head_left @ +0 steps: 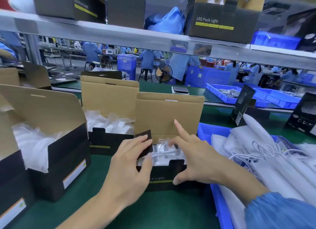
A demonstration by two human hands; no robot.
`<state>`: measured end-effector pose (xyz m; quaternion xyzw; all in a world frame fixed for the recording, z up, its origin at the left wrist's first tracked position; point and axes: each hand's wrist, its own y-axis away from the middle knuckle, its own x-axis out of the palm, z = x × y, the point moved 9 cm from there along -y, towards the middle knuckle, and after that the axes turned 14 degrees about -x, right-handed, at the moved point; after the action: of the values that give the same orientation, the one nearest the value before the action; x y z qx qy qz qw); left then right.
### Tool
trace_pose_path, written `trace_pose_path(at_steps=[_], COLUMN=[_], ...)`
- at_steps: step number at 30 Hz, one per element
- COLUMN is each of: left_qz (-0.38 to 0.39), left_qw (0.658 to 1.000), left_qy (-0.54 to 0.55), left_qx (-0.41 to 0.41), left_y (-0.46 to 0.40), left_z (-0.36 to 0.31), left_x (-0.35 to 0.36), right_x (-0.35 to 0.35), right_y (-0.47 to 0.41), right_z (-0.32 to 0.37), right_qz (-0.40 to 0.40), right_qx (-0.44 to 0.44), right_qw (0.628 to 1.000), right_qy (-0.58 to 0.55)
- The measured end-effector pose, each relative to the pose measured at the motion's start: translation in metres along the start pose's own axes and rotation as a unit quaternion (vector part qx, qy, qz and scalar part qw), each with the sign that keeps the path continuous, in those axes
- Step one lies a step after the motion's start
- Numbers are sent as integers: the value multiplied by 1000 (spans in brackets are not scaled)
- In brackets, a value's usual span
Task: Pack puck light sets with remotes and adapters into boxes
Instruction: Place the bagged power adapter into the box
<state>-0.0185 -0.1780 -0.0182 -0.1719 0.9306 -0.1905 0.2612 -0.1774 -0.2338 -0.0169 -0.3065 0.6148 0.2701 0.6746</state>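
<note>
Head view. An open black cardboard box with a kraft-brown upright lid [169,119] stands on the green counter [89,191], directly before the person. Inside it lie clear-bagged white puck lights and a white cable [164,154]; whether a remote and adapter are among them cannot be told through the blurred plastic. The left hand [130,167] pinches the black side flap of the box [145,144] between thumb and fingers, its grip clamped on the flap. The right hand [191,153] is spread, grip apart and holding nothing: thumb against the box front, index finger raised before the lid, the other fingers reaching over the contents. Two more open black boxes filled with bagged white parts [109,126] [42,143] stand to the left. A blue plastic bin of white bagged items and cables [220,203] sits just beside the box, on the right.

The step in hand appears to be tucking the flaps. To do it well, press the contents below the rim first, fold the side flap fully inward, and keep the cable clear of the closing lid.
</note>
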Motion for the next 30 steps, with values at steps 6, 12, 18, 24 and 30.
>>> trace_pose_path(at_steps=[6,12,18,24,30], left_qz=[118,139,75,18,93], left_qw=[973,982,995,999,986], left_qy=[-194,-117,-50,32,137], left_qx=[46,-48,-39,6,-12], left_y=[-12,-57,-59,-53,-48], left_z=[-7,6,19,15,11], left_x=[7,1,1,-9,-4], right_x=[2,2,-7,-14,-16], right_y=[4,7,5,6,32], right_z=[-3,-1,-13,-23,-51], right_qz=[-33,-35,-139,-204,-366], right_qx=[-11,-12,53,68,173], right_qw=[999,998,973,942,844], right_qy=[-27,-51,-177,-256,-351])
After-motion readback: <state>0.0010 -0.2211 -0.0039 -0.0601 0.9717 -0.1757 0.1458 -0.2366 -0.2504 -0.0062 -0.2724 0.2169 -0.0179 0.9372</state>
